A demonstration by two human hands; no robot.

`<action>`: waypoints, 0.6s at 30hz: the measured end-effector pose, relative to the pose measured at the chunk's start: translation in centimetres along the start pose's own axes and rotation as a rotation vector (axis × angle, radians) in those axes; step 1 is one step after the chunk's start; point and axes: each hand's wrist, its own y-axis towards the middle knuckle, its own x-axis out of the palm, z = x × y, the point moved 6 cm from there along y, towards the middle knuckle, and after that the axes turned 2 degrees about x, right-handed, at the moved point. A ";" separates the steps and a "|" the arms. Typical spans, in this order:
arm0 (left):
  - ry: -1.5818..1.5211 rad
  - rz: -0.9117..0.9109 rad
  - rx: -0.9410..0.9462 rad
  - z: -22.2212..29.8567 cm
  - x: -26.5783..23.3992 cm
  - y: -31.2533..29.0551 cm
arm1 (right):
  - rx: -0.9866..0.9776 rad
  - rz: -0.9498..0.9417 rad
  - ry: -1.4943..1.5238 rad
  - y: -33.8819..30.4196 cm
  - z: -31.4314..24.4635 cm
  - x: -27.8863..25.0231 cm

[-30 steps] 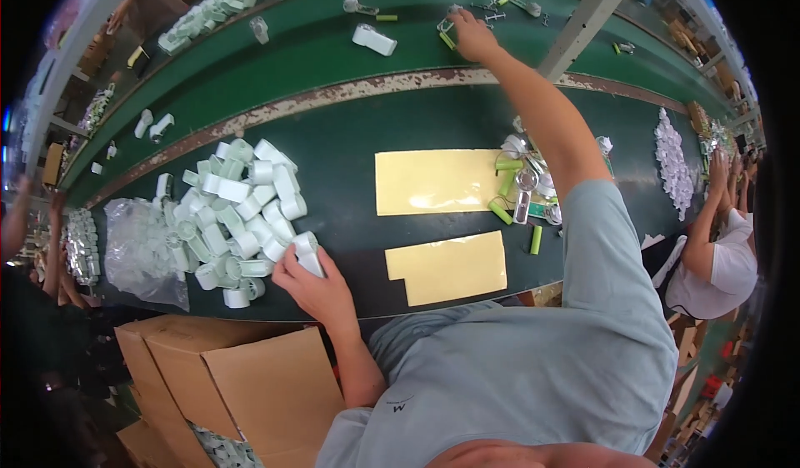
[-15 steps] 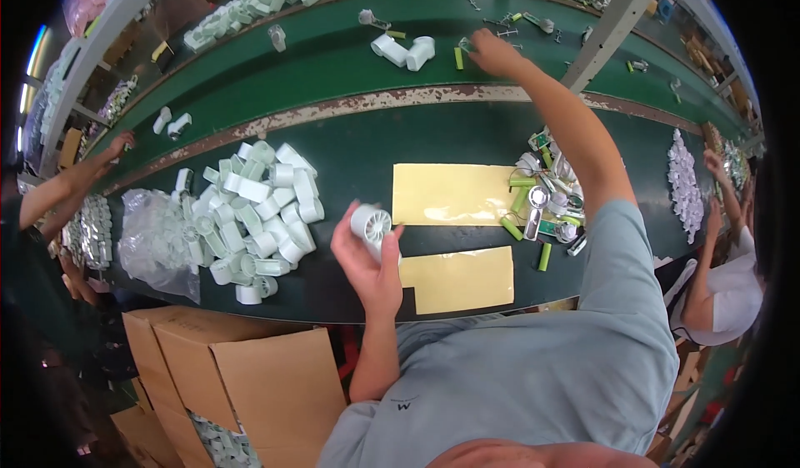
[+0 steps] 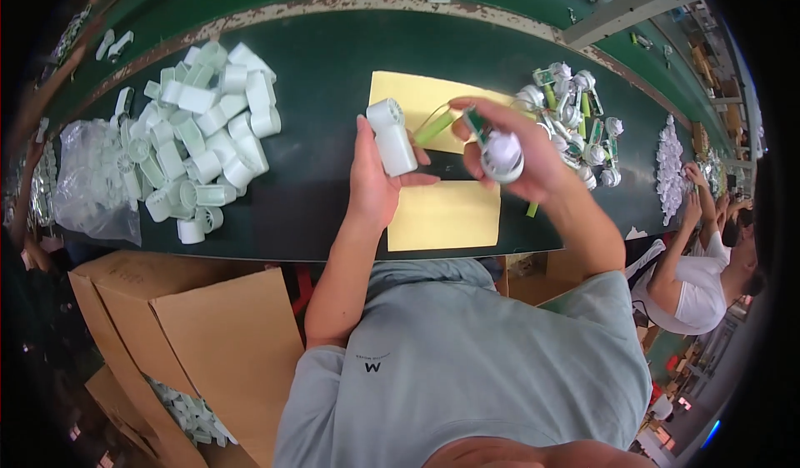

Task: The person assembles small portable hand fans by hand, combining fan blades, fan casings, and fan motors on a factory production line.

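One white tube sits gripped in the left hand; the right hand grips one white round part and one green stick.

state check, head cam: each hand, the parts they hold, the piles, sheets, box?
left hand: gripping white cylindrical housing, raised off the table
right hand: gripping round white part with green cell
white housing pile: loose heap
yellow sheets: flat
cardboard box: open
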 end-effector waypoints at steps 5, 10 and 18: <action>-0.063 -0.153 0.054 0.3 -0.5 0.6 | -0.215 -0.208 0.142 -0.7 2.5 4.6; -0.190 -0.102 0.136 0.3 -0.3 0.3 | -0.181 -0.152 0.155 -0.1 7.6 5.0; 0.112 -0.042 0.273 1.1 0.3 -0.2 | -0.213 -0.031 -0.379 -0.8 9.6 3.7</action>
